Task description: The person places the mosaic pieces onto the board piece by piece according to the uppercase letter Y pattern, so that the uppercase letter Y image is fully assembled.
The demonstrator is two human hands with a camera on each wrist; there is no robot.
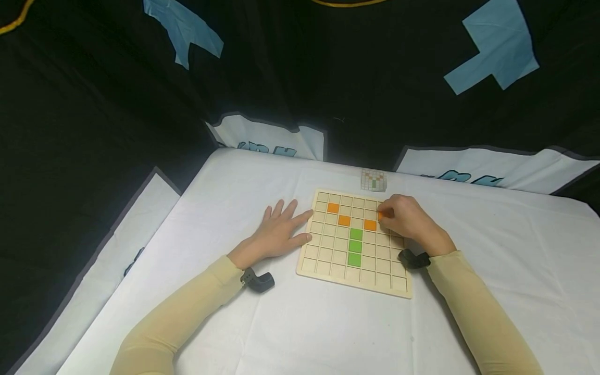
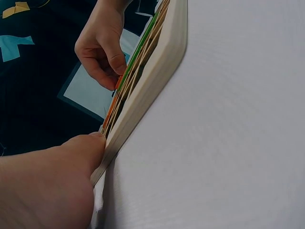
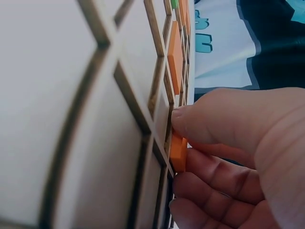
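A square wooden grid board [image 1: 328, 269] lies on the white table. Three green tiles [image 1: 355, 246] form a column near its middle, with orange tiles [image 1: 344, 221] set in squares above them on both sides. My right hand [image 1: 409, 219] pinches another orange tile [image 3: 178, 155] between thumb and fingers at the board's upper right; in the right wrist view that tile is right at a grid square. With fingers spread, my left hand [image 1: 276, 232] rests at the board's left edge, thumb and a fingertip touching the rim. The left wrist view shows its thumb [image 2: 90, 148] against the edge.
A small card [image 1: 373, 180] printed with a coloured grid pattern lies just behind the board. White cloth [image 1: 328, 333] covers the table. Black curtains [image 1: 290, 67] with blue pieces hang behind and to the left. A dark wrist mount [image 1: 259, 282] sticks out from the left sleeve.
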